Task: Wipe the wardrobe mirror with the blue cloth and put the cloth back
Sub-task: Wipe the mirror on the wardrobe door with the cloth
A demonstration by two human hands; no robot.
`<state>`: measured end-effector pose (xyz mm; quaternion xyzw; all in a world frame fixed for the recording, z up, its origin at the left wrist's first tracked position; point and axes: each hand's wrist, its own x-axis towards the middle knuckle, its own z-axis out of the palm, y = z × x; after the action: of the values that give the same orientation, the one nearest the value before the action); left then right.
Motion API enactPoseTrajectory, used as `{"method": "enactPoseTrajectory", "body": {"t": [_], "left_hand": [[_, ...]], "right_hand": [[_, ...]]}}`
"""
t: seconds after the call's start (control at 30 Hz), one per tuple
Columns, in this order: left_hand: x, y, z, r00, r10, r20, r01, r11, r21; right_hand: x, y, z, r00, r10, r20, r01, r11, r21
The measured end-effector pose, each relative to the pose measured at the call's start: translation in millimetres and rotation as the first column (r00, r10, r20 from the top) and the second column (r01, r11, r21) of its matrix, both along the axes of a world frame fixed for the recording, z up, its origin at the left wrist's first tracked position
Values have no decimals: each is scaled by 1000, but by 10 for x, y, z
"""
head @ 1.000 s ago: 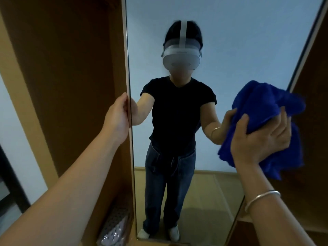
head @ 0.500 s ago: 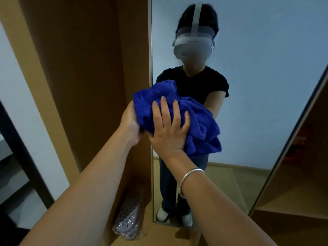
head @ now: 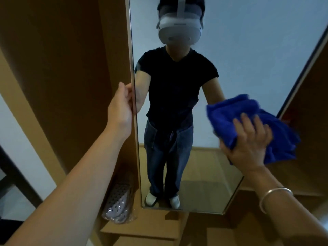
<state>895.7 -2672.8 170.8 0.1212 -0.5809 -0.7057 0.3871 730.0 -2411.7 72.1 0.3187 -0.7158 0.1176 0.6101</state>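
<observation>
The tall wardrobe mirror (head: 248, 50) fills the middle and right of the view and reflects a person in a headset. My left hand (head: 121, 110) grips the mirror's left edge at mid height, thumb at the front. My right hand (head: 248, 141) presses the crumpled blue cloth (head: 229, 112) flat against the glass near the mirror's right edge, fingers spread over it. Part of the cloth hangs past my hand to the right.
The brown wardrobe side panel (head: 71, 68) stands to the left of the mirror. A bag of pale perforated things (head: 118, 203) lies on the wardrobe floor at the mirror's lower left. Wooden shelving (head: 312, 121) sits to the right.
My right hand has swept the cloth from the mirror's left edge, beside my left hand, across to the right side. My left hand has kept its hold on the mirror edge. The camera tilted down.
</observation>
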Motion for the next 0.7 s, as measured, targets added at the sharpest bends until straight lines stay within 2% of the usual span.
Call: {"method": "enactPoseTrajectory", "body": {"t": [0.1,0.2,0.3,0.37,0.47,0.57,0.7], "left_hand": [[5,105,-245,997,15,77,-22,996,87],[77,253,-630,985,19,169,-48,985,167],[94,248,-772,985,-30,168,-12,970,242],[98,220,-767,986,-60,158,17,965,263],[118,224,-792,986,-78,148,41,969,243],[183,225,-873,987,-127,102,100,966,240],[253,178,-922,984,-179,5,167,931,323]], "right_hand": [[-61,259,-122,978,11,208,36,974,-223],[37,106,-179,956,32,290,86,920,-383],[237,-230,-156,913,91,398,166,807,-566],[391,-490,-144,896,121,427,188,768,-612],[641,-928,-179,919,148,365,82,835,-545],[899,-1344,-284,946,156,284,-59,945,-322],[1119,-1769,-503,984,122,127,-118,992,-42]]}}
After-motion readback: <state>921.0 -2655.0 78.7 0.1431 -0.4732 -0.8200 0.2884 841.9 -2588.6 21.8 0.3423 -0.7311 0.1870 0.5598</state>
